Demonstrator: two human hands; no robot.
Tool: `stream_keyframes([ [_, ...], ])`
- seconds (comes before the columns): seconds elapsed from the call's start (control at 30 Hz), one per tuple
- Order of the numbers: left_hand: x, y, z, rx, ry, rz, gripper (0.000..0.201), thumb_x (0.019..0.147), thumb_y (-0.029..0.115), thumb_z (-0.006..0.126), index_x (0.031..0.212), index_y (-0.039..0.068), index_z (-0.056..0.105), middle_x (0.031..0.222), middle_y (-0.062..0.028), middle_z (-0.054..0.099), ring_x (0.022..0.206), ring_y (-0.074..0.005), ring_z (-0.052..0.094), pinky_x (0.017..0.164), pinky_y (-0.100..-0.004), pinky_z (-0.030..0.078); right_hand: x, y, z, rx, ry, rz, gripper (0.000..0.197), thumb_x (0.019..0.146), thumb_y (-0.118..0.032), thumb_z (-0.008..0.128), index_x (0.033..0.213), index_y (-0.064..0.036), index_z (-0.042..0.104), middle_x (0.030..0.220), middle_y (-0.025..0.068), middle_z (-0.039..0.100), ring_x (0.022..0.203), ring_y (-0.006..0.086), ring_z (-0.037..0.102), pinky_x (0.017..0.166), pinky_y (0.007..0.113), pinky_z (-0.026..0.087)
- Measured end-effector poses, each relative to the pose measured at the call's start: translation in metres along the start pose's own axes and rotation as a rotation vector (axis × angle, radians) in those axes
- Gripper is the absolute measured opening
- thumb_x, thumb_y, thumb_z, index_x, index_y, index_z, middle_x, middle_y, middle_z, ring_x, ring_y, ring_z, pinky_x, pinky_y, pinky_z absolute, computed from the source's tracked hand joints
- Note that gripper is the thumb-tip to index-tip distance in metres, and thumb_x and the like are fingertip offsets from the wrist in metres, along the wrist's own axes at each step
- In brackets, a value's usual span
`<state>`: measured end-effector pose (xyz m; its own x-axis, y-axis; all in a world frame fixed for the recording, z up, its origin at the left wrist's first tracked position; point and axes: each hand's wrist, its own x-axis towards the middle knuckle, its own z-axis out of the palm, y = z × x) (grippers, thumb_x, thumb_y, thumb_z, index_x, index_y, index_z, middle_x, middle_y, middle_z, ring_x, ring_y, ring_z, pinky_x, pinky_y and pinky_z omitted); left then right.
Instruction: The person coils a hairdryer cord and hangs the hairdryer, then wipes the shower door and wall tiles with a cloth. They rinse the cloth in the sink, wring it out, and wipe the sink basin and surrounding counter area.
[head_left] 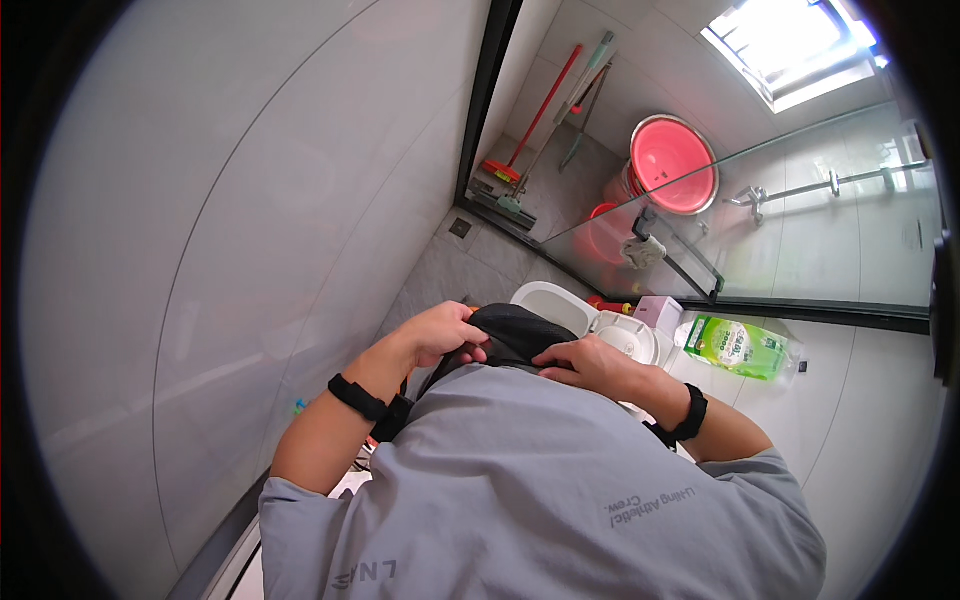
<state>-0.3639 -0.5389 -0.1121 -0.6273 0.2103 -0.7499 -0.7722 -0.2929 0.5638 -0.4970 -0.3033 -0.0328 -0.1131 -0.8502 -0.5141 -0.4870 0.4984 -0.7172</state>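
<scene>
In front of my waist is a piece of black fabric [522, 329], like a bag or a garment; its kind is not clear. My left hand [440, 334] is closed on its left edge, fingers curled inward and partly hidden. On the other side my right hand [592, 364] pinches its upper edge, close to the hem of my grey shirt [560, 450]. Dark straps circle both wrists. Just beyond the fabric is a white toilet [550, 300].
A green detergent pouch [738, 348] and a pink box [657, 313] sit right of the toilet. Behind a glass panel [810, 230] stand pink basins [672, 163]. A red-handled broom [545, 105] leans at the far wall. A large tiled wall [230, 230] rises at left.
</scene>
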Motion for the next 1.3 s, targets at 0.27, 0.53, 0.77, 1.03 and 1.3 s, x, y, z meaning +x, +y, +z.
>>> stream_keyframes([
  [0.27, -0.007, 0.011, 0.014, 0.213, 0.020, 0.058, 0.018, 0.091, 0.011, 0.064, 0.105, 0.001, 0.059, 0.092, -0.0058, 0.064, 0.077, -0.0122, 0.060, 0.064, -0.0269, 0.050, 0.042, -0.022, 0.018, -0.558, 0.078, 0.016, 0.030, 0.096, -0.038, 0.057, 0.100, -0.0087, 0.054, 0.066, 0.0132, 0.066, 0.061, 0.0362, 0.066, 0.055, 0.048, 0.050],
  [0.53, -0.002, -0.004, 0.014, 0.300, -0.108, 0.158, 0.019, 0.095, 0.023, 0.065, 0.101, 0.006, 0.059, 0.089, -0.0001, 0.061, 0.079, -0.0091, 0.054, 0.069, -0.0255, 0.046, 0.064, -0.005, 0.045, -0.666, 0.205, 0.006, 0.023, 0.092, -0.030, 0.053, 0.096, -0.0078, 0.056, 0.069, 0.0148, 0.069, 0.061, 0.0335, 0.070, 0.053, 0.046, 0.054],
  [0.77, 0.068, -0.055, -0.036, 0.312, -0.101, 0.191, 0.063, 0.105, 0.054, 0.030, 0.091, 0.005, 0.067, 0.091, -0.0021, 0.062, 0.087, -0.0139, 0.052, 0.085, -0.0295, 0.043, 0.060, -0.007, 0.003, -0.581, 0.152, 0.033, 0.069, 0.082, -0.046, 0.072, 0.141, -0.0223, 0.044, 0.109, 0.0157, 0.063, 0.092, 0.0355, 0.068, 0.075, 0.045, 0.053],
  [1.03, 0.126, -0.085, -0.048, 1.210, 0.067, 0.583, 0.037, 0.100, 0.033, 0.051, 0.110, -0.001, 0.061, 0.101, -0.0198, 0.064, 0.095, -0.0296, 0.063, 0.078, -0.0417, 0.050, 0.053, 0.041, -0.015, -0.495, -0.081, -0.043, 0.030, 0.085, -0.038, 0.062, 0.093, -0.0113, 0.074, 0.093, 0.0152, 0.071, 0.090, 0.0366, 0.068, 0.077, 0.048, 0.054],
  [1.3, 0.054, 0.039, -0.066, 0.767, 0.313, 1.107, 0.030, 0.095, 0.021, 0.062, 0.115, -0.001, 0.060, 0.135, -0.0263, 0.054, 0.124, -0.0383, 0.052, 0.106, -0.0406, 0.041, -0.144, -0.055, -0.315, -0.704, 1.611, -0.098, 0.045, 0.083, -0.034, 0.077, 0.119, -0.0108, 0.064, 0.119, 0.0102, 0.067, 0.105, 0.0287, 0.066, 0.090, 0.040, 0.052],
])
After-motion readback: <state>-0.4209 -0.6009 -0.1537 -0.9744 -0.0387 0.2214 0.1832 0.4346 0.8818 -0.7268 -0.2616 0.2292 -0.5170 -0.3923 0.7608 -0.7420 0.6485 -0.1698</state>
